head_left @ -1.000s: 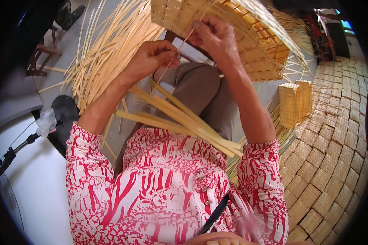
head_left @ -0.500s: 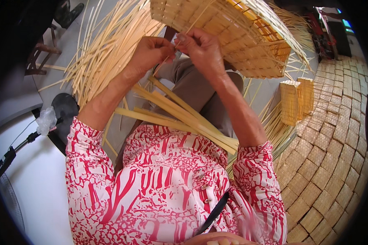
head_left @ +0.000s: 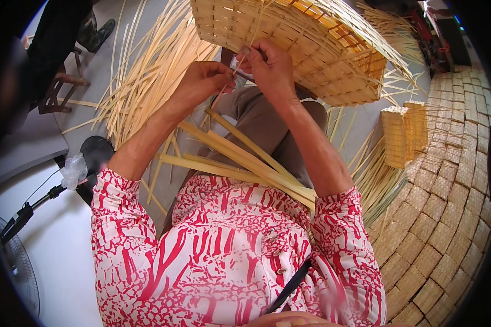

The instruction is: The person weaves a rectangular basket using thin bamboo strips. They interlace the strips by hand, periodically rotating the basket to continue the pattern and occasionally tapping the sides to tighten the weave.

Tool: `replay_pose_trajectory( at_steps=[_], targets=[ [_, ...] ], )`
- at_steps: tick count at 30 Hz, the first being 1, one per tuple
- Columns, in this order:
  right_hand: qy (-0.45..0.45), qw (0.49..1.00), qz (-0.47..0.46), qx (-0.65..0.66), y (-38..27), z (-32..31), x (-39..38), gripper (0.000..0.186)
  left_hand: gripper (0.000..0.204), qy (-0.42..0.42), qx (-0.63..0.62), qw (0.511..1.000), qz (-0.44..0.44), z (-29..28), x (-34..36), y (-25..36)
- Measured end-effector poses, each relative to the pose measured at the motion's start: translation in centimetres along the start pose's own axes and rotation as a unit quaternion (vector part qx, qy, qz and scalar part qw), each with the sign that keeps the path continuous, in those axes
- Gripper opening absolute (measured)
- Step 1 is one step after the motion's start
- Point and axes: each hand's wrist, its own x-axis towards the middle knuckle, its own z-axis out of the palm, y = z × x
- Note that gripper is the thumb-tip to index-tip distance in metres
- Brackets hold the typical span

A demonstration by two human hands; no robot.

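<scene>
My left hand [head_left: 207,82] pinches a thin bamboo strip [head_left: 220,94]. Just above and right of it, my right hand [head_left: 267,73] has thumb and forefinger closed on the same strip, which runs up toward a large woven bamboo basket [head_left: 316,52]. That basket is tilted beyond my knees, its weave facing me; whether my fingers touch it is unclear. Several wider yellow strips [head_left: 232,152] lie loose across my lap below my hands.
Loose strips [head_left: 147,76] are heaped at left. Small woven boxes [head_left: 395,136] stand at right beside rows of woven pieces [head_left: 436,218]. A fan [head_left: 16,267] is at lower left. Another person's boot [head_left: 98,34] and a wooden stool [head_left: 65,84] are at upper left.
My right hand has dropped and moved left, closer to my left hand. The view has shifted slightly, and more of the other person's dark legs shows at upper left.
</scene>
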Motion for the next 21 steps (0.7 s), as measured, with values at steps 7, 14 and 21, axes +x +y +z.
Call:
replay_pose_trajectory(
  at_steps=[7,14,21],
  targets=[
    [0.024,0.998,-0.054,0.014,1.3,1.6,-0.7,0.010,0.017,0.027,-0.007,1.000,-0.008,-0.3,0.2,-0.7],
    [0.022,0.981,-0.122,-0.148,-0.5,1.9,-1.8,0.011,0.015,0.023,-0.043,0.993,-0.106,-0.3,2.3,1.1],
    [0.036,0.989,-0.110,-0.091,0.5,0.8,0.1,0.016,0.016,0.005,-0.039,0.999,0.026,-0.4,1.5,-0.1]
  ],
)
